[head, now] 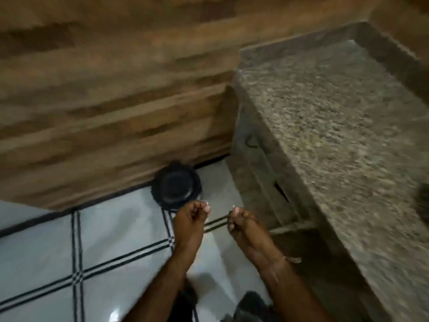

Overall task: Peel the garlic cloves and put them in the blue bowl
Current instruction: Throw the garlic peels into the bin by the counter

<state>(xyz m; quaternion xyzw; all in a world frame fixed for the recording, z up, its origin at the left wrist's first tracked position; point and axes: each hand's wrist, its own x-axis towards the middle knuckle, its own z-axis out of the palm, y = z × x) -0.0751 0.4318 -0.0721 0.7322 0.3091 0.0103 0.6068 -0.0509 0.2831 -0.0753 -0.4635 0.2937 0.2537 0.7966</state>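
1. Garlic cloves: I cannot tell where they are. The head view is heavily motion-blurred, and no clove can be made out in either hand.
2. Left hand (189, 219): at centre frame, towards 6 o'clock, with its forearm entering from the bottom edge. The fingers are curled in narrow and the fingertips (206, 208) are drawn against the thumb. Whether anything is pinched there cannot be told.
3. Right hand (240, 220): just beside the left hand at its 3 o'clock, and apart from it. The fingers are curled inward and close together. Whether they hold anything cannot be told.
4. A small pale-brown scrap (294, 259) sits at the right wrist, at 5 o'clock from the right hand. It is too blurred to identify.
5. Black round object (176, 185): on the floor at 12 o'clock from the left hand, against the foot of the panelling. In the picture the left knuckles overlap its lower rim. Contact cannot be confirmed.
6. Tiled floor (111, 240): pale glossy tiles with paired dark lines, filling the frame from 6 to 9 o'clock beneath both forearms.
7. Speckled granite countertop (336, 117): occupies 1 to 4 o'clock, with its front edge near the right hand at that hand's 2 o'clock.
8. Wood-grain panelling (104, 89): covers 9 to 12 o'clock and meets the counter at upper centre.
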